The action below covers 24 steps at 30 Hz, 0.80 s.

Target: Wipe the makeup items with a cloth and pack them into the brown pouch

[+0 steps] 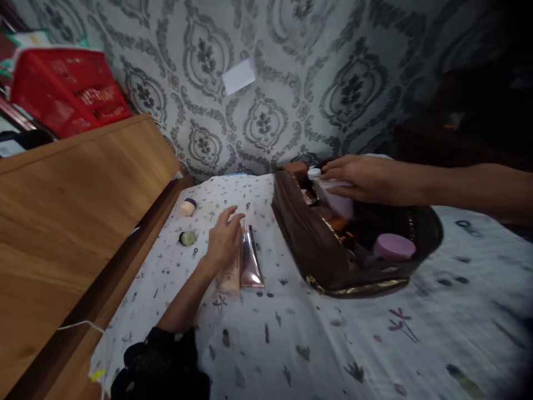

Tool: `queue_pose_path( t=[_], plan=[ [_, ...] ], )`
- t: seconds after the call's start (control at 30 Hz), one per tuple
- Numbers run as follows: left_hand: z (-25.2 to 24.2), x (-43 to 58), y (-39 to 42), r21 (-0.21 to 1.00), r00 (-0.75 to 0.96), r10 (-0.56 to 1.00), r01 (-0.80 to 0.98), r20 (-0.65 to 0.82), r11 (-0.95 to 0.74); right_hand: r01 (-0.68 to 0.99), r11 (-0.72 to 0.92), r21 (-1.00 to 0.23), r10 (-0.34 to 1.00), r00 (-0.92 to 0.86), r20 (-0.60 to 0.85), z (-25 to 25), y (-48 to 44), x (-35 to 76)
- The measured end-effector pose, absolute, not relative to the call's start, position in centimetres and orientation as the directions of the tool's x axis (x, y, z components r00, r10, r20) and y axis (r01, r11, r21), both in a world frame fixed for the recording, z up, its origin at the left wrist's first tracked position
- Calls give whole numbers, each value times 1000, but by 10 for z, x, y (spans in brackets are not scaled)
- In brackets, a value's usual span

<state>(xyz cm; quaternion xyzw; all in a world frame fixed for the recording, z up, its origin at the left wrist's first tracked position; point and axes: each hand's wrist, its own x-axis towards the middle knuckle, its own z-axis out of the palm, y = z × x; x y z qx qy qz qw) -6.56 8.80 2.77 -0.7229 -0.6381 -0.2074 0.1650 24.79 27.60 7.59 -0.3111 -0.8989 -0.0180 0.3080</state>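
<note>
My right hand (361, 176) reaches into a brown makeup bag (300, 233), with its zip open. Its fingers and thumb close around the upper part of a lilac container (339, 203), whose lower part sits inside the bag. Beside the fingertips stands a small white-capped bottle (314, 174). A round lilac lid (394, 246) shows at the bag's near right. My left hand (225, 239), its fingers apart and slightly bent, hovers over or rests on a beige tube (230, 279), partly covering it. Next to that lies a shiny rose-coloured tube (250, 261) with a dark cap.
A small dark-lidded jar (189, 206) and a round greenish jar (187, 238) rest on the patterned white sheet (266, 355). Along the left runs a wooden board (83, 222), with a red basket (69, 89) behind it. Patterned wall (266, 122) closes off the back.
</note>
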Motion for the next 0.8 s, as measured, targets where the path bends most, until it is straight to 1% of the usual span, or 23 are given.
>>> queue_pose_path(
  t=[0.03,0.1,0.17,0.2,0.33,0.4,0.43,0.5,0.57,0.6,0.67,0.7,0.77,0.8],
  plan=[
    [29,-80,88,16,21,882,999,471,-32,511,853,-107,497,-732,466,80,269,249],
    [33,-109,87,-29,-161,909,982,383,186,478,877,-47,447,-777,444,90,253,250],
    [36,-136,84,-82,-362,877,911,316,405,489,872,-11,419,-736,532,98,236,248],
    [35,-149,80,-83,-419,854,882,309,463,486,874,2,394,-711,582,101,226,246],
    [22,-180,60,-62,-521,818,833,244,549,428,904,18,262,-586,767,107,176,230],
    [13,-184,52,-50,-551,808,819,209,572,393,920,4,235,-559,795,103,143,218],
    [9,-184,50,-46,-562,802,813,202,581,345,939,-6,217,-579,786,99,126,211],
    [6,-183,50,-41,-571,798,808,191,588,244,968,-63,206,-621,757,86,95,196],
    [6,-181,52,-41,-572,798,807,187,589,127,988,-87,149,-656,740,67,70,180],
    [7,-181,53,-42,-571,800,809,186,587,82,989,-123,145,-697,702,57,61,172],
    [8,-182,54,-43,-568,801,810,188,584,41,967,-251,199,-737,646,36,48,159],
    [8,-184,54,-40,-568,800,810,192,585,30,942,-333,244,-743,623,25,44,154],
    [5,-190,53,-26,-562,798,814,217,581,19,868,-496,356,-719,597,6,40,145],
    [4,-193,53,-12,-551,799,821,241,571,9,831,-557,400,-705,585,-3,39,142]
  ],
)
